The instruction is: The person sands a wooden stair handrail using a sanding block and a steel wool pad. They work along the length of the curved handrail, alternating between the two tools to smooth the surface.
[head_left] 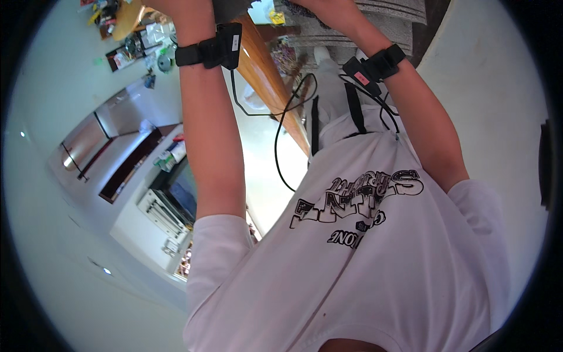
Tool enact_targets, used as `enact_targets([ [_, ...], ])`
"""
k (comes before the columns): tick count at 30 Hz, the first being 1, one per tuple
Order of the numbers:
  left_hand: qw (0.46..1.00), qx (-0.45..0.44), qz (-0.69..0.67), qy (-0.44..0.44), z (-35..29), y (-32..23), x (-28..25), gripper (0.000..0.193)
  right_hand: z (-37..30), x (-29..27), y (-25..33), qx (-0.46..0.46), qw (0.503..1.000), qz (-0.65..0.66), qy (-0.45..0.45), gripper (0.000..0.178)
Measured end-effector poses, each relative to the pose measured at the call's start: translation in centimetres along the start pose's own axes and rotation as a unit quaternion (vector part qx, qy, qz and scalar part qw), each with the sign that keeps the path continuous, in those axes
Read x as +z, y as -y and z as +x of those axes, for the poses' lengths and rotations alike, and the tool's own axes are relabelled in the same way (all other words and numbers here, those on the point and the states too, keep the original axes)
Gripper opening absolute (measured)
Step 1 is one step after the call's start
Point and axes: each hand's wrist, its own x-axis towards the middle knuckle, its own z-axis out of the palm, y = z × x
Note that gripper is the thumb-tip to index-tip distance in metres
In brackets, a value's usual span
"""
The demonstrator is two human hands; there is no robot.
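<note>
Both my hands reach to the top edge of the head view, which cuts them off. Of my left hand (186,8) only the part near the wrist shows; its fingers are out of sight. A dark grey flat piece (232,9) is right beside it, and I cannot make out whether the hand touches it. My right hand (329,9) shows partly, with its fingers cut off; something dark lies under it, too little visible to name. Each wrist wears a black strap with a small box, the left box (229,46) and the right box (365,75), trailing black cables (277,141).
An orange-brown wooden edge (264,70) runs down between my arms. Grey patterned steps or mats (381,10) lie beyond my feet, with a small yellow packet (276,17) near them. Cluttered shelves (126,56) stand at the far left, and a pale wall (487,88) rises on the right.
</note>
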Motion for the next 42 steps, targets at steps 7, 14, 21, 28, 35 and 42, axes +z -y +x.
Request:
enact_targets([
  [7,0.989,-0.117,0.044,0.082,-16.2,1.3,-4.0,0.118,-2.3,-1.9,-3.5,0.055,0.998,0.001,0.031,0.025],
  [14,0.975,-0.172,0.125,0.065,-31.5,3.2,-6.7,0.109,-2.4,-0.7,-2.3,0.001,0.987,-0.135,0.086,0.028],
  [21,0.959,-0.231,0.142,0.079,-38.5,5.0,-8.1,0.109,-3.0,0.7,-2.8,-0.015,0.984,-0.098,0.146,0.029],
  [28,0.961,-0.232,0.143,0.050,-40.4,5.9,-7.8,0.106,-3.9,-0.3,-3.4,0.050,0.985,-0.093,0.135,0.035],
  [35,0.953,-0.247,0.166,0.049,-45.1,6.6,-9.1,0.105,-5.2,-0.7,-4.5,0.081,0.990,-0.042,0.109,0.039],
  [42,0.950,-0.268,0.154,0.051,-50.1,7.0,-10.5,0.103,-7.1,3.4,-7.3,0.015,0.990,-0.032,0.137,0.043],
])
